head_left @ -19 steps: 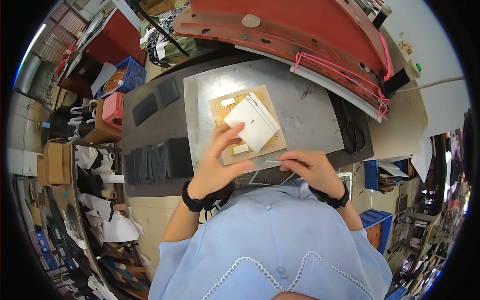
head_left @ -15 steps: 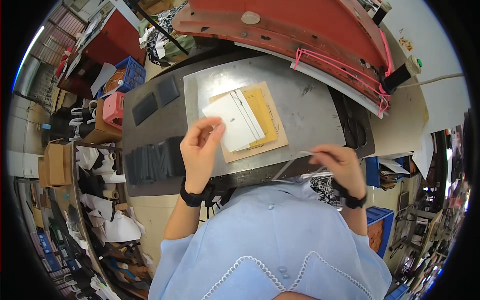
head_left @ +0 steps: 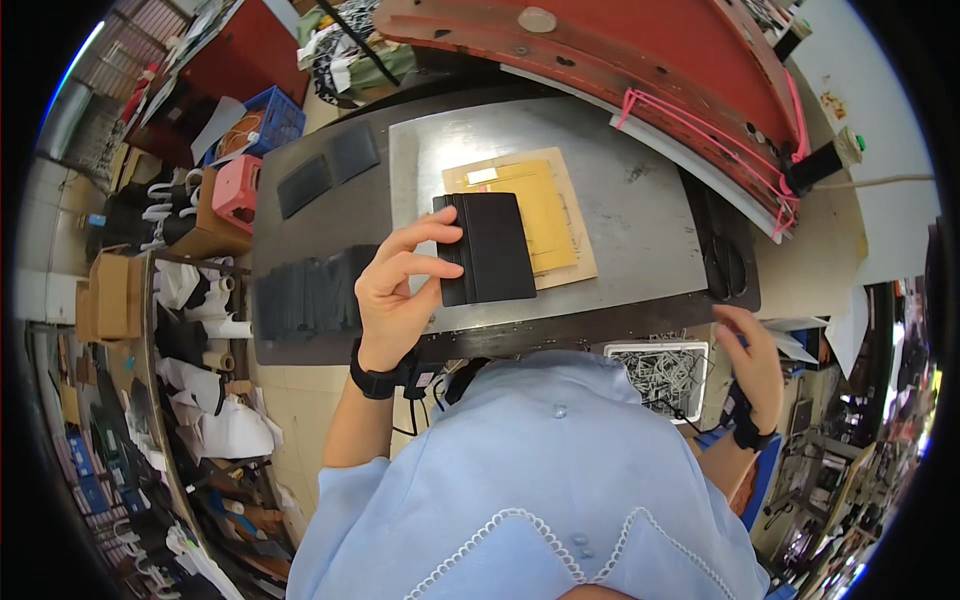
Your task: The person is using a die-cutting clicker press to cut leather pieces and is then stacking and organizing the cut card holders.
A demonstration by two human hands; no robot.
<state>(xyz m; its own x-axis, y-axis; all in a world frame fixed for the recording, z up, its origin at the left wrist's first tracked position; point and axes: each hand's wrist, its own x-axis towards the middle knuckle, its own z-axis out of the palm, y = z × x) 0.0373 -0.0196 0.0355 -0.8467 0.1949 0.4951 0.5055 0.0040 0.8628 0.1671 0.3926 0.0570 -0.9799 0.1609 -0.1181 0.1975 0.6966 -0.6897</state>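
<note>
Head view: the left hand (head_left: 390, 290) is gripping a black holder (head_left: 500, 250) by its left edge, two fingertips pressing its face; half a second ago those fingers were pinching a white piece. The right hand (head_left: 757, 370), earlier carrying a thin frame, is now hanging well off to their right, fingers spreading loosely.

Beneath the pinching fingers' level, the holder is showing a matte, rectangular face, layered strips running along its gripped side. Just beyond it, a yellow board (head_left: 548, 220) with cut lines is lying on a tan board (head_left: 580, 245), both resting on a scuffed metal plate (head_left: 640, 220). Left of the fingers, a dark pile (head_left: 310, 298) of thin, flat pieces is spreading over the table (head_left: 275, 235). Near the right fingers, a white tray (head_left: 655, 346) is holding metal bits.

Farther out, a red machine (head_left: 600, 30) is standing beyond the plate, and a pink stool (head_left: 237, 190) is sitting far left.
</note>
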